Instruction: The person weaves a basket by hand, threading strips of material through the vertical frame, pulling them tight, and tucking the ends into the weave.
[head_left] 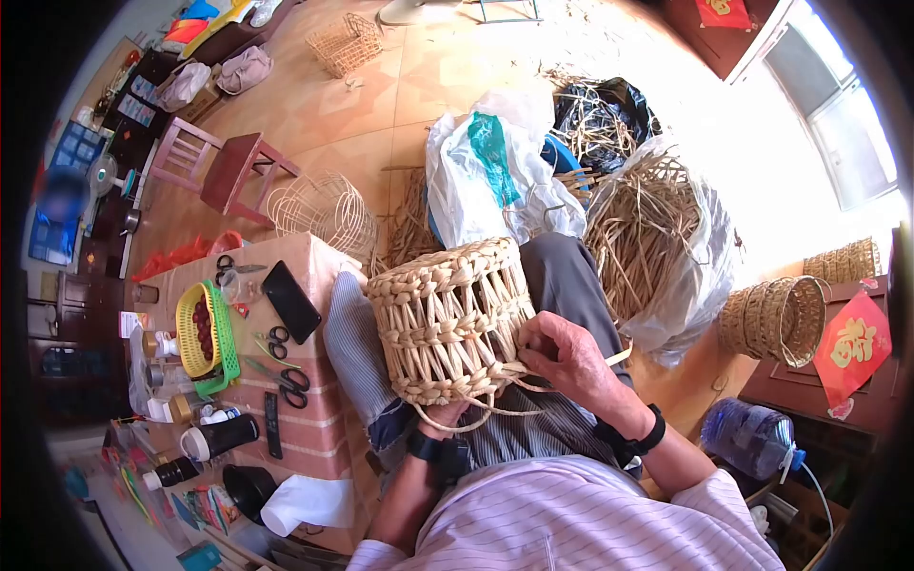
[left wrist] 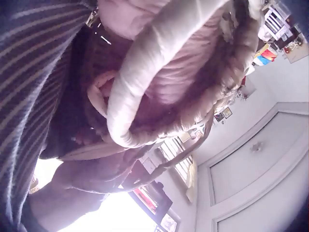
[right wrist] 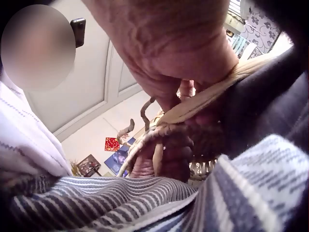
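Observation:
A woven straw basket (head_left: 447,328) lies tipped on the person's lap, its mouth toward the body. The left hand (left wrist: 186,67) reaches in through the mouth and holds the basket from inside; its fingers are mostly hidden by the weave in the head view. At the basket's right edge, the right hand (head_left: 571,366) pinches a flat straw strand (right wrist: 203,99) between thumb and bent fingers. That strand runs along the rim, and its tail sticks out past the hand. A loose straw loop (head_left: 462,423) hangs at the near rim, over the left wrist.
Left stands a cloth-covered table (head_left: 328,414) with scissors (head_left: 293,385), a phone (head_left: 290,303) and a green basket (head_left: 227,333). Ahead, a plastic bag (head_left: 657,252) holds dry straw. Finished baskets (head_left: 776,319) and a water jug (head_left: 747,438) are at right.

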`<state>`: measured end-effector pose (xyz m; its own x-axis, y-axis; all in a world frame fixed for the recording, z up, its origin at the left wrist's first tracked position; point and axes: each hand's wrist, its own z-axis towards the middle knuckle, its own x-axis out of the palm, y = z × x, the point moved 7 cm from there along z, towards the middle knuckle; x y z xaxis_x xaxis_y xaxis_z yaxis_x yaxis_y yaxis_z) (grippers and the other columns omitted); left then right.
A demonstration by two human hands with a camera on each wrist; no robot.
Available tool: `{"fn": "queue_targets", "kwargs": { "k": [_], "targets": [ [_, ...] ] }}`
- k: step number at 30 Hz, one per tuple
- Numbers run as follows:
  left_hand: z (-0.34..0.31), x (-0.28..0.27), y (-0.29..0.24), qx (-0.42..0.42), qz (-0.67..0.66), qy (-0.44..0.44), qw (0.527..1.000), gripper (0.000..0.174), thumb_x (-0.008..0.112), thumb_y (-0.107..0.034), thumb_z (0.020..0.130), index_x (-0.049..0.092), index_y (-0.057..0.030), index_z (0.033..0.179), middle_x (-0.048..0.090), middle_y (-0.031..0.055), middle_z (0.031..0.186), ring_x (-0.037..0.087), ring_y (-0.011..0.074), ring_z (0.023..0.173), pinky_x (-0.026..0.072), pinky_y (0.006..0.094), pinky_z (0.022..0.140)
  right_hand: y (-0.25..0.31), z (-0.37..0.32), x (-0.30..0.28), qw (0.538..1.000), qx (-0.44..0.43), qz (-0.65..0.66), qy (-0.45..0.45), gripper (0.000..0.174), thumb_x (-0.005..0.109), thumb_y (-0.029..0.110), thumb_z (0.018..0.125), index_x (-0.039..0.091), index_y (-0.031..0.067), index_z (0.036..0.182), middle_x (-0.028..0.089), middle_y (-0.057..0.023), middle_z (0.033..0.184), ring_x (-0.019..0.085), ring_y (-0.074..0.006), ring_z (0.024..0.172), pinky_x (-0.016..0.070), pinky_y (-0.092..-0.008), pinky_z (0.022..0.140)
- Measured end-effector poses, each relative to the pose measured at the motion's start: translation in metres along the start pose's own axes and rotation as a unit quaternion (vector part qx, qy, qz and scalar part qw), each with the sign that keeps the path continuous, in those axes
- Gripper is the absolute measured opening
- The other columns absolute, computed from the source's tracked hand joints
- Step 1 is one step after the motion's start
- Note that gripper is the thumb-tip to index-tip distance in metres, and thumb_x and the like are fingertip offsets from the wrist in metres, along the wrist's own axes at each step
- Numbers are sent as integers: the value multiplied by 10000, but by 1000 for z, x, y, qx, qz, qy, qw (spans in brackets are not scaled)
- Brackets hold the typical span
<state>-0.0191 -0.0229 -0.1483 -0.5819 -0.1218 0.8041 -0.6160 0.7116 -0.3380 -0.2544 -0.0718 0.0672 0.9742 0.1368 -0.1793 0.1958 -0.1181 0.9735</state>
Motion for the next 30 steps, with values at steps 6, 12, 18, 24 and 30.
{"fn": "queue_targets", "kwargs": {
  "k": [6, 12, 18, 24, 30],
  "targets": [
    [0, 15, -9, 55, 433, 47, 898, 757, 308, -610, 1136, 185, -131, 1710, 250, 78, 1761, 250, 304, 1615, 108, 576, 1357, 10, 4, 1, 999, -3, -42, -16, 131, 731, 3, 940, 634, 30, 1023, 547, -39, 792, 511, -130, 690, 475, -312, 655],
    [8, -18, -2, 116, 365, -20, 923, 869, 778, -352, 971, 293, -177, 1670, 429, 65, 1634, 487, 236, 1443, 464, 411, 1182, -8, 3, 8, 996, 49, 73, -12, 117, 693, -10, 965, 639, 45, 1053, 528, 6, 769, 497, -82, 706, 462, -278, 650],
    [2, 44, -16, 123, 121, 85, 981, 942, 885, -295, 914, 321, -182, 1659, 442, 58, 1627, 506, 249, 1445, 484, 427, 1200, 1, 1, 7, 999, 2, -24, -27, 203, 696, -8, 960, 665, 52, 1152, 554, -32, 863, 510, -122, 705, 479, -298, 666],
    [-1, 64, -17, 103, 83, 73, 988, 1026, 949, -379, 827, 354, -189, 1640, 461, 40, 1608, 511, 247, 1429, 485, 438, 1179, 13, -7, 3, 988, -59, -142, -25, 301, 728, 62, 954, 689, 85, 1251, 598, -111, 937, 625, -268, 760, 527, -390, 710],
    [-9, 102, -25, 120, 104, 100, 982, 1065, 952, -401, 815, 330, -202, 1656, 459, 26, 1620, 504, 259, 1454, 481, 464, 1204, 16, -5, 2, 980, -115, -159, -33, 306, 766, 15, 926, 721, 61, 1226, 571, -74, 880, 589, -203, 724, 499, -338, 668]
  ]
}}
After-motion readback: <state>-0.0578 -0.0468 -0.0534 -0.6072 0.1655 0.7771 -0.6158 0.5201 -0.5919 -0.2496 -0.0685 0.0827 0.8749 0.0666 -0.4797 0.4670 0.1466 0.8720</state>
